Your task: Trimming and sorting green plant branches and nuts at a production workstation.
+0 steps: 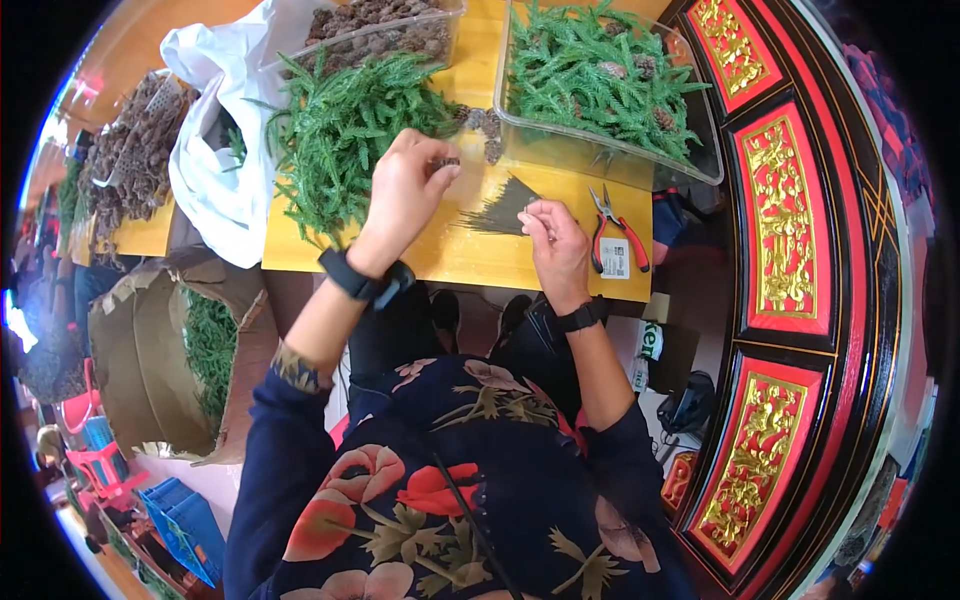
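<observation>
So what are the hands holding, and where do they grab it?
The left hand pinches a small pine cone at its fingertips. The right hand pinches the near end of a thin wire from the fanned wire bundle on the table.

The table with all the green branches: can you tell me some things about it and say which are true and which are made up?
1. The left hand pinches a small pine cone at its fingertips. True.
2. The pliers have blue handles. False: the handles are red, and the pliers lie on the yellow table beside the right hand.
3. The clear tray on the right holds green sprigs with a few cones among them. True.
4. The right hand holds the pliers. False: it pinches something thin just by the bundle of dark wires; the pliers lie untouched.
5. A white bag lies at the left end of the table. True.
</observation>
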Action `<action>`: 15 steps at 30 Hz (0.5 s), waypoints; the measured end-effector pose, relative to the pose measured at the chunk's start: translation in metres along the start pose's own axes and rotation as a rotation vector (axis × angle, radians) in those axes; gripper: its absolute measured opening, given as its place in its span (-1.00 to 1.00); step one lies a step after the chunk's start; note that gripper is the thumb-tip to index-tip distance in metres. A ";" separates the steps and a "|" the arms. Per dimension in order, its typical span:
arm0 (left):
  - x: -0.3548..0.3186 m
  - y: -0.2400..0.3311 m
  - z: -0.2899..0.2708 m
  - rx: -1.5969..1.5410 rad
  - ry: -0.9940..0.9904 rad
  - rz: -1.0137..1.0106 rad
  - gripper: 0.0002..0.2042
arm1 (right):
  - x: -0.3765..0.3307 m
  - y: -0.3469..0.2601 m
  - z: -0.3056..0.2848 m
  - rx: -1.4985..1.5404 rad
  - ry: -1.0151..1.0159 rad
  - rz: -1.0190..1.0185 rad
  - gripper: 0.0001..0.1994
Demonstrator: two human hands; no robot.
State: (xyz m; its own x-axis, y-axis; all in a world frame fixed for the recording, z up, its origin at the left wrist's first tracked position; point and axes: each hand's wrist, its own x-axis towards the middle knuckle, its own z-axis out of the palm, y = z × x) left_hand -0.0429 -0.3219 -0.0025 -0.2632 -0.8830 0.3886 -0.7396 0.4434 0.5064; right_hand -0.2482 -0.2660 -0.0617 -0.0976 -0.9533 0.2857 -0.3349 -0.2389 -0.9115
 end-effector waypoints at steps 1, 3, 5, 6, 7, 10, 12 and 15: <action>-0.008 0.004 -0.005 -0.325 0.002 -0.176 -0.76 | -0.001 0.000 0.000 0.000 -0.003 0.003 -0.93; -0.029 0.010 -0.017 -0.963 0.023 -0.543 -0.80 | 0.001 -0.019 0.002 -0.081 0.014 -0.102 -0.91; -0.047 0.018 -0.026 -1.086 0.063 -0.590 -0.78 | 0.000 -0.038 0.005 -0.113 0.010 -0.153 -0.90; -0.054 0.023 -0.028 -1.219 0.093 -0.623 -0.77 | -0.003 -0.050 0.006 -0.067 -0.003 -0.146 -0.90; -0.059 0.028 -0.033 -1.349 0.127 -0.652 -0.76 | -0.005 -0.064 0.009 -0.018 -0.017 -0.141 -0.90; -0.067 0.041 -0.044 -1.477 0.135 -0.670 -0.70 | -0.011 -0.093 0.016 -0.005 -0.060 -0.196 -0.90; -0.072 0.044 -0.050 -1.541 0.143 -0.684 -0.66 | -0.015 -0.105 0.021 -0.084 -0.108 -0.322 -0.91; -0.078 0.044 -0.056 -1.605 0.135 -0.713 -0.62 | -0.017 -0.114 0.027 -0.114 -0.118 -0.349 -0.90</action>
State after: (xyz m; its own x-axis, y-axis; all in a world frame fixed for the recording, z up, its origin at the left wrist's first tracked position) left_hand -0.0198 -0.2247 0.0323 -0.0795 -0.9739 -0.2127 0.6294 -0.2145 0.7469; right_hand -0.1833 -0.2272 0.0290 0.1468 -0.8348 0.5307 -0.4313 -0.5368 -0.7251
